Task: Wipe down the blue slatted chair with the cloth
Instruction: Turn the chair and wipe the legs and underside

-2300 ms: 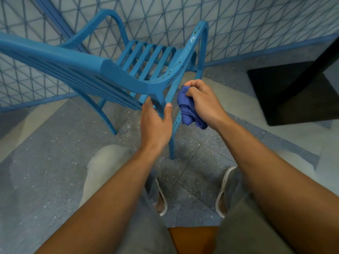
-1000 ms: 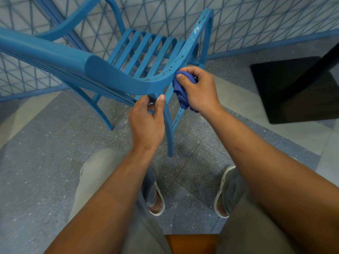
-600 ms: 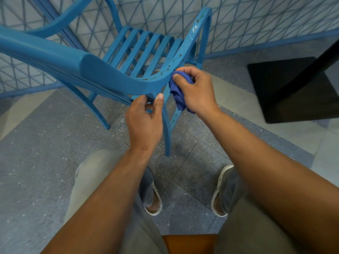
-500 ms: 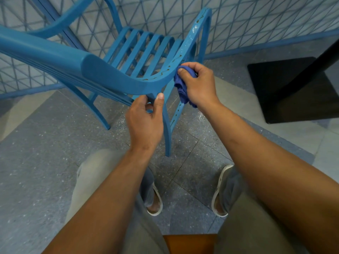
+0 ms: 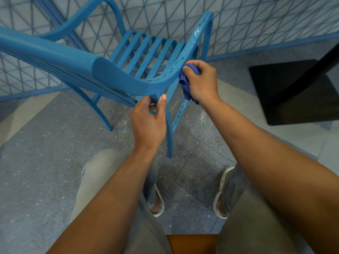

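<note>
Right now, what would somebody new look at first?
Probably the big blue chair filling the upper middle. Next, the right hand gripping a bunched blue cloth against the chair's armrest, while the left hand holds the chair's frame just below.

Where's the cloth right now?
In the head view, right of centre, the cloth is bunched in the right hand, pressed against the blue chair's near armrest where it curves, above the left hand holding the leg.
</note>
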Demonstrator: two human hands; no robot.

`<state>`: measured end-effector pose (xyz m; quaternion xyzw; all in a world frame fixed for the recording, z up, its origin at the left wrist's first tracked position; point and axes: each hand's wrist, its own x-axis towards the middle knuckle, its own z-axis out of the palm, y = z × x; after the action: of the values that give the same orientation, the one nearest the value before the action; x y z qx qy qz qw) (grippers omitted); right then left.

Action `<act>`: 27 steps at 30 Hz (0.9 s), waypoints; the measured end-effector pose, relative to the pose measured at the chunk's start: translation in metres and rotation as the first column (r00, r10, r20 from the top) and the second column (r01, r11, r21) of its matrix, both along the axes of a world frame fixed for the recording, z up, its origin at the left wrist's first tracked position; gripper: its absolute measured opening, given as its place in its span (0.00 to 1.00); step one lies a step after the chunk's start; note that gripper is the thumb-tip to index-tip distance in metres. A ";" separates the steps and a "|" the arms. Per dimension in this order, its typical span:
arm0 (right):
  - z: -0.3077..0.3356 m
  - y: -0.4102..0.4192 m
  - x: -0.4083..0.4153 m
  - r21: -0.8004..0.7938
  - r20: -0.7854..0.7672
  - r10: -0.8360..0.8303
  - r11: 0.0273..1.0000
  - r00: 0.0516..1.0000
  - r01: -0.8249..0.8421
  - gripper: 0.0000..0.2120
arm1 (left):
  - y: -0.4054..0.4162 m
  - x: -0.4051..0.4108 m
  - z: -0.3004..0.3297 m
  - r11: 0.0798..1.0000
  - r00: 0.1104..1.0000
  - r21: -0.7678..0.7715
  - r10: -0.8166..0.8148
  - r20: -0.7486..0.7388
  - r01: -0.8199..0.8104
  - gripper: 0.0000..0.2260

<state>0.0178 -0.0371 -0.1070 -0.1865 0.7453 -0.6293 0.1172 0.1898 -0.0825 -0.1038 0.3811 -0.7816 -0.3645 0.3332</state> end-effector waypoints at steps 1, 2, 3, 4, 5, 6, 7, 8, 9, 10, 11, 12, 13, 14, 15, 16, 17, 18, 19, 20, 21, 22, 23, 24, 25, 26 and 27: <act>-0.001 -0.001 0.002 -0.004 -0.005 -0.003 1.000 1.000 0.003 0.03 | -0.001 0.000 -0.001 1.000 1.000 -0.005 0.002 0.006 -0.002 0.17; -0.001 0.000 0.006 -0.008 -0.008 0.004 1.000 1.000 -0.004 0.03 | -0.002 0.000 -0.001 1.000 1.000 -0.008 0.002 0.009 -0.002 0.18; -0.002 0.001 0.011 -0.011 -0.007 0.020 1.000 1.000 -0.020 0.03 | -0.003 0.000 -0.001 1.000 1.000 -0.005 0.002 0.008 -0.002 0.18; -0.003 0.002 0.017 -0.016 -0.008 0.038 0.999 0.999 -0.039 0.03 | -0.003 -0.001 -0.001 1.000 1.000 -0.002 0.002 0.005 -0.002 0.18; -0.005 0.004 0.021 -0.016 -0.020 0.056 0.998 0.998 -0.057 0.03 | -0.003 -0.001 -0.001 1.000 1.000 -0.004 0.004 0.005 -0.004 0.18; -0.005 0.006 0.023 -0.014 -0.034 0.072 0.997 0.997 -0.072 0.03 | -0.002 -0.002 0.000 1.000 1.000 -0.008 0.007 0.008 -0.007 0.18; -0.004 0.006 0.021 -0.011 -0.044 0.081 0.997 0.996 -0.081 0.02 | -0.002 -0.002 0.001 1.000 1.000 -0.013 0.012 0.012 -0.012 0.17; -0.004 0.006 0.017 -0.011 -0.045 0.080 0.997 0.996 -0.080 0.02 | -0.001 -0.002 0.001 1.000 1.000 -0.016 0.017 0.012 -0.017 0.17; -0.004 0.004 0.012 -0.007 -0.035 0.065 0.998 0.997 -0.066 0.02 | -0.001 -0.003 0.002 1.000 1.000 -0.019 0.024 0.012 -0.024 0.17; -0.004 0.002 0.007 -0.006 -0.018 0.039 0.999 0.999 -0.039 0.02 | -0.001 -0.003 0.002 0.999 1.000 -0.020 0.029 0.012 -0.029 0.18; -0.005 -0.001 0.001 -0.008 0.003 0.005 1.000 1.000 -0.005 0.03 | -0.001 -0.003 0.002 0.999 0.999 -0.018 0.032 0.012 -0.032 0.18; -0.007 -0.004 -0.002 -0.016 0.022 -0.027 0.999 0.999 0.028 0.03 | 0.000 -0.003 0.002 0.999 0.999 -0.014 0.032 0.011 -0.032 0.18; -0.008 -0.006 -0.001 -0.024 0.038 -0.052 0.998 0.998 0.053 0.03 | 0.000 -0.003 0.002 1.000 1.000 -0.011 0.030 0.010 -0.030 0.18; -0.009 -0.007 0.002 -0.027 0.049 -0.066 0.997 0.997 0.067 0.04 | 0.001 -0.003 0.002 1.000 1.000 -0.009 0.025 0.007 -0.025 0.17; -0.010 -0.007 0.008 -0.028 0.051 -0.067 0.997 0.996 0.068 0.04 | 0.001 -0.002 0.002 1.000 1.000 -0.009 0.020 0.002 -0.020 0.17; -0.011 -0.006 0.014 -0.031 0.042 -0.058 0.998 0.997 0.059 0.04 | 0.001 -0.002 0.001 1.000 1.000 -0.009 0.015 -0.003 -0.015 0.17; -0.012 -0.004 0.018 -0.033 0.027 -0.045 0.998 0.999 0.046 0.04 | 0.000 -0.002 0.001 1.000 1.000 -0.009 0.010 -0.006 -0.010 0.17; -0.012 -0.004 0.020 -0.036 0.016 -0.031 0.999 0.999 0.032 0.04 | -0.001 -0.002 0.001 1.000 1.000 -0.008 0.005 -0.006 -0.005 0.17; -0.011 -0.003 0.019 -0.035 0.010 -0.021 0.999 1.000 0.021 0.04 | -0.001 -0.002 0.001 1.000 1.000 -0.004 0.003 -0.002 -0.003 0.17; -0.010 -0.004 0.016 -0.033 0.002 -0.020 0.999 1.000 0.020 0.04 | -0.002 -0.001 0.000 1.000 1.000 0.001 0.002 -0.001 -0.002 0.17; -0.008 -0.005 0.011 -0.030 -0.003 -0.027 0.999 1.000 0.027 0.04 | -0.002 -0.001 0.000 1.000 1.000 0.005 0.004 -0.001 -0.004 0.17; -0.007 -0.007 0.005 -0.032 -0.001 -0.042 0.999 0.999 0.042 0.04 | -0.002 -0.002 0.000 1.000 1.000 0.008 0.007 -0.003 -0.007 0.17; -0.008 -0.010 -0.003 -0.036 0.008 -0.061 0.997 0.998 0.061 0.04 | -0.002 -0.002 -0.001 1.000 1.000 0.008 0.010 -0.005 -0.010 0.17; -0.009 -0.013 -0.011 -0.038 0.021 -0.080 0.996 0.997 0.080 0.05 | -0.002 -0.002 -0.001 1.000 1.000 0.008 0.011 -0.007 -0.011 0.16; -0.010 -0.015 -0.017 -0.042 0.038 -0.094 0.995 0.995 0.095 0.05 | -0.002 -0.002 -0.001 1.000 1.000 0.008 0.011 -0.009 -0.011 0.16; -0.011 -0.017 -0.021 -0.045 0.056 -0.105 0.993 0.993 0.108 0.05 | -0.001 -0.002 -0.001 1.000 1.000 0.009 0.010 -0.010 -0.010 0.16; -0.011 -0.018 -0.023 -0.048 0.071 -0.116 0.992 0.991 0.119 0.05 | -0.002 -0.002 0.000 1.000 1.000 0.010 0.009 -0.011 -0.009 0.16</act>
<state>-0.0051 -0.0554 -0.1178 -0.1239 0.7338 -0.6604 0.1001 0.1877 -0.0842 -0.1041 0.3841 -0.7762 -0.3690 0.3374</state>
